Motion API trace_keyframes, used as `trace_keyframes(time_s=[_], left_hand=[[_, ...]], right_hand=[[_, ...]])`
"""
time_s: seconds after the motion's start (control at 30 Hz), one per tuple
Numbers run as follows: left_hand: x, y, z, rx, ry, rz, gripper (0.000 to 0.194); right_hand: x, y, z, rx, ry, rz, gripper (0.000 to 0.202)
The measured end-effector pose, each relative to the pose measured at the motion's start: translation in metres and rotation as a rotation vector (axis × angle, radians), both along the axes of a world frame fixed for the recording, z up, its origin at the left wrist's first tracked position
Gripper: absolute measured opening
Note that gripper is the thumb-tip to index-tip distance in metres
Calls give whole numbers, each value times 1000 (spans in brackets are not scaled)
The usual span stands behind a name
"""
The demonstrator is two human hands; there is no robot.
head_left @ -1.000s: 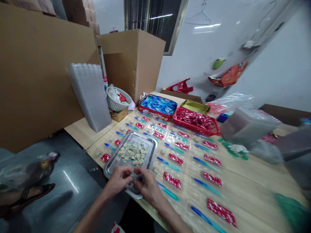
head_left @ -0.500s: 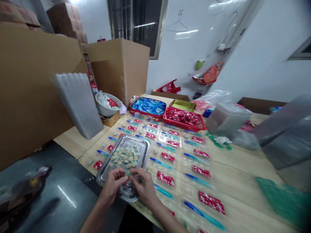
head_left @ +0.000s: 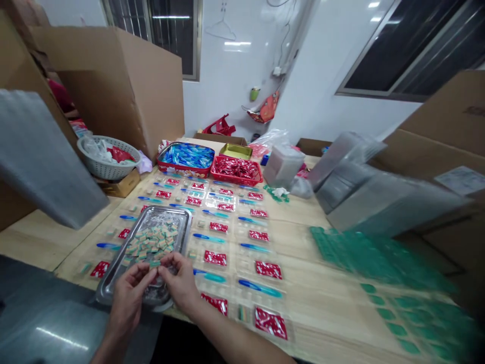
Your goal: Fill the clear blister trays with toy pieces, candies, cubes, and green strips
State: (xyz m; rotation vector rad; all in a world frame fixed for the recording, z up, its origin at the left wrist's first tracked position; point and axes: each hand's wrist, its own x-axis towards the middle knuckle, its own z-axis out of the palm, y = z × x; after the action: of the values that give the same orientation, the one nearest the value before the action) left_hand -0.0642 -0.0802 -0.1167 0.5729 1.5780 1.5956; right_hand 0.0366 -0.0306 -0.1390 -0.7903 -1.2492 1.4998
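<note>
My left hand (head_left: 131, 288) and my right hand (head_left: 181, 282) meet over the near end of a metal tray (head_left: 186, 222). Their fingertips pinch a small green-and-tan block (head_left: 154, 263), partly covered by the fingers. Behind them on the tray lies a loose heap of similar blocks (head_left: 153, 238). Right of the tray stand rows of clear plastic packs, many with a blue pen (head_left: 259, 288) and a red patterned packet (head_left: 268, 270). Some packs also hold small blocks, such as the striped block (head_left: 243, 313) near my right forearm.
At the back are a tin of blue pens (head_left: 188, 155) and a red basket of packets (head_left: 237, 171). Stacked clear plastic trays (head_left: 41, 156) lean at left; more plastic stacks (head_left: 371, 197) and green sheets (head_left: 359, 253) lie at right. Cardboard boxes (head_left: 151, 86) flank the table.
The view has swung right, so the table and tray appear further left and more green sheets show. Both hands keep pinching together over the tray.
</note>
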Motion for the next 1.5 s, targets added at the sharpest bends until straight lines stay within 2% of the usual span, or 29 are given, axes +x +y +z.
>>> trace_keyframes(time_s=[0.1,0.17,0.33,0.43,0.5,0.57,0.67,0.73,0.93,1.13,1.33,1.4,1.5], left_hand=[[9,2,6,-23,60,-77,44],[14,3,9,-47,104,-125,46],[16,6,13,-83,162,-140,48],[13,7,12,-113,179,-139,50],[12,7,11,-109,194,-127,51],[11,8,10,-90,206,-110,50],[13,9,9,-78,207,-102,51],[15,10,10,-80,206,-107,52],[13,7,8,-85,188,-113,49],[6,1,3,-86,164,-66,48],[4,0,2,-105,164,-73,49],[4,0,2,-107,160,-63,50],[5,-1,1,-110,146,-66,52]], right_hand=[[22,10,4,29,3,38,8],[49,21,7,43,-29,70,10],[153,64,11,-49,-198,205,23],[214,87,13,-8,-384,174,21],[243,98,13,45,-497,166,17],[260,105,12,107,-632,220,12],[263,109,5,181,-814,365,5],[258,110,0,216,-879,433,9],[239,117,-4,369,-1051,507,17],[230,104,-7,569,-1195,445,20],[229,84,-31,945,-1368,286,23],[229,81,-37,990,-1410,260,23],[228,80,-39,974,-1430,215,19]])
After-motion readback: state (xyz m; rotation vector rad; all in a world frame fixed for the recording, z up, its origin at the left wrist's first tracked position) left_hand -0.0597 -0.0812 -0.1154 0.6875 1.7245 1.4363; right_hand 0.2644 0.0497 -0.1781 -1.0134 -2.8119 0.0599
